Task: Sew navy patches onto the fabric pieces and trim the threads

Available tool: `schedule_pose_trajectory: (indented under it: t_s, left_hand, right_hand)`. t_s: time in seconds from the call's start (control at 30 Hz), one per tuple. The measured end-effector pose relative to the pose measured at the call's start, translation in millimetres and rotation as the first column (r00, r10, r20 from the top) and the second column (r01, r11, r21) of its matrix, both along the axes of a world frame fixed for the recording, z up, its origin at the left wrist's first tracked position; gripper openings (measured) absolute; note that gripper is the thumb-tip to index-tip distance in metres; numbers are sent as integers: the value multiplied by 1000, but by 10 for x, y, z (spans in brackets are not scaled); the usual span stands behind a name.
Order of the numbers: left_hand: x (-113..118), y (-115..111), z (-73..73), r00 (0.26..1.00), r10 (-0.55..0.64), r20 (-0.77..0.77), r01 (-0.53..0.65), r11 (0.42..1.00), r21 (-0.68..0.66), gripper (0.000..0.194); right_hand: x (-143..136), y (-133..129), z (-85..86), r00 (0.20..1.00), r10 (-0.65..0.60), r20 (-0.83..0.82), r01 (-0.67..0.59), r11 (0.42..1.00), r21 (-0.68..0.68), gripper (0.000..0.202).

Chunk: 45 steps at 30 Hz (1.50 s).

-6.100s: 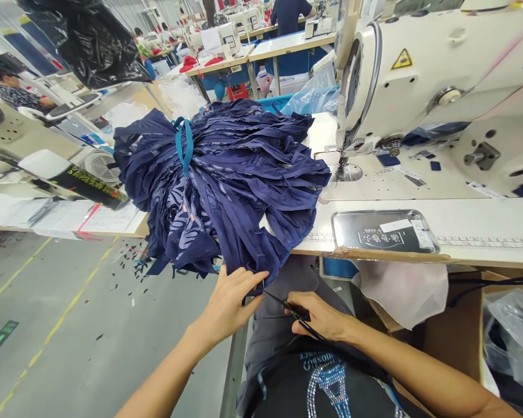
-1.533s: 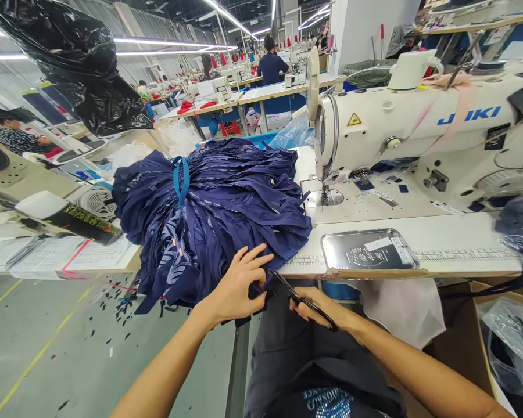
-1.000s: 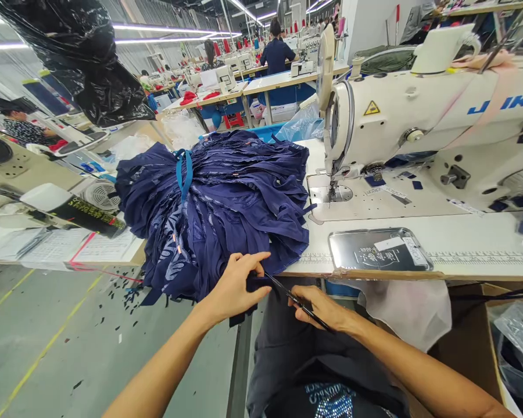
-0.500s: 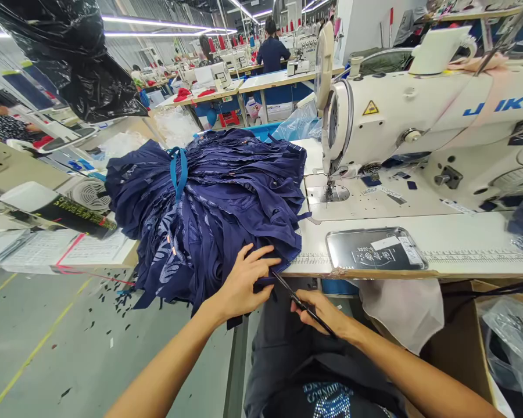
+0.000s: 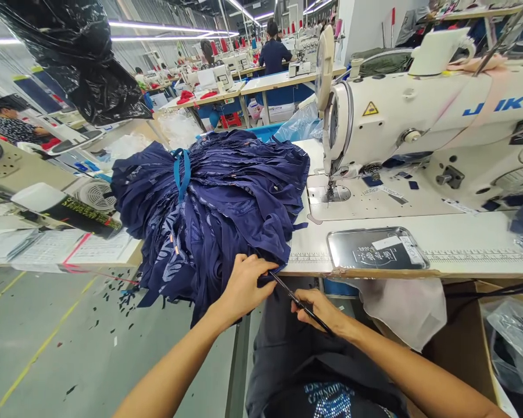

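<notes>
A big bundle of navy fabric pieces [image 5: 244, 191], tied round with a blue strip [image 5: 182, 174], lies on the sewing table and hangs over its front edge. At the bundle's lower right, my left hand [image 5: 246, 284] is closed on a fabric edge, thumb and fingers pinching near the corner. My right hand [image 5: 316, 310] grips slim black scissors [image 5: 303, 303], whose tips point up and left and reach the fabric by my left fingertips. Whether the blades are parted I cannot make out.
A white sewing machine [image 5: 387, 128] stands at the right, with a black metal tray [image 5: 377, 248] in front. Paper sheets [image 5: 47, 247] and a black-and-white cylinder [image 5: 65, 209] are at the left. A black plastic bag [image 5: 91, 69] hangs upper left. Dark scraps litter the floor.
My left hand's fingers, spread over the fabric before, have drawn together on its edge. The fabric's front corner has shifted slightly left. The scissors have stayed almost in place.
</notes>
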<state>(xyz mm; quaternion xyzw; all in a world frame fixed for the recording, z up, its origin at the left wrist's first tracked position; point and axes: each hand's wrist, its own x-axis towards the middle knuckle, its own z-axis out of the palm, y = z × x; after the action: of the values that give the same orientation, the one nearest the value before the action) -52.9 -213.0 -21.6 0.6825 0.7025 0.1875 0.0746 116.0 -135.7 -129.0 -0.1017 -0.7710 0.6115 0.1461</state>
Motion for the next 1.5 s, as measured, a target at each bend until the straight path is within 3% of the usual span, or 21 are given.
schedule_pose_trajectory:
  t_s: [0.07, 0.13, 0.3, 0.43, 0.57, 0.67, 0.77, 0.9, 1.0, 1.23, 1.33, 1.5]
  left_hand:
    - [37, -9, 1, 997, 16, -71, -9, 995, 101, 10]
    - [80, -159, 106, 996, -15, -89, 34, 975, 222, 15]
    - [161, -878, 533, 977, -205, -52, 211, 921, 329, 22]
    - [194, -1149, 636, 983, -27, -183, 80, 954, 288, 24]
    - [223, -1102, 608, 916, 46, -398, 96, 939, 330, 23]
    - [238, -1045, 608, 890, -40, -454, 167, 956, 243, 17]
    - [235, -1018, 585, 902, -136, -409, 206, 970, 130, 20]
    - [213, -996, 499, 937, -172, -305, 198, 978, 58, 22]
    - [210, -971, 451, 942, -195, -273, 212, 977, 32, 21]
    - [195, -970, 421, 955, -180, -236, 181, 983, -18, 19]
    - [164, -1003, 434, 970, -157, -187, 167, 985, 37, 18]
    - [153, -1028, 477, 984, -143, -102, 157, 977, 142, 15]
  right_hand:
    - [19, -24, -35, 1000, -22, 4, 22, 1000, 0, 66]
    - [112, -48, -51, 1000, -28, -13, 28, 1000, -4, 67]
    - [383, -147, 36, 997, 70, -43, -70, 998, 4, 68]
    - [330, -242, 145, 963, 270, 11, -270, 961, 65, 72]
    - [138, -309, 266, 919, 393, 7, -389, 908, 153, 71]
    - [47, -351, 342, 913, 405, -41, -391, 901, 191, 67]
    - [26, -404, 316, 928, 364, -83, -337, 912, 235, 64]
    - [64, -468, 153, 964, 241, -115, -205, 943, 261, 63]
    - [100, -480, 98, 967, 214, -139, -174, 952, 253, 61]
    - [103, -438, 112, 979, 123, -164, -41, 902, 431, 55]
    - [129, -437, 29, 979, 153, -137, -97, 932, 350, 55]
    - [156, -406, 36, 965, 263, -15, -263, 965, 26, 59]
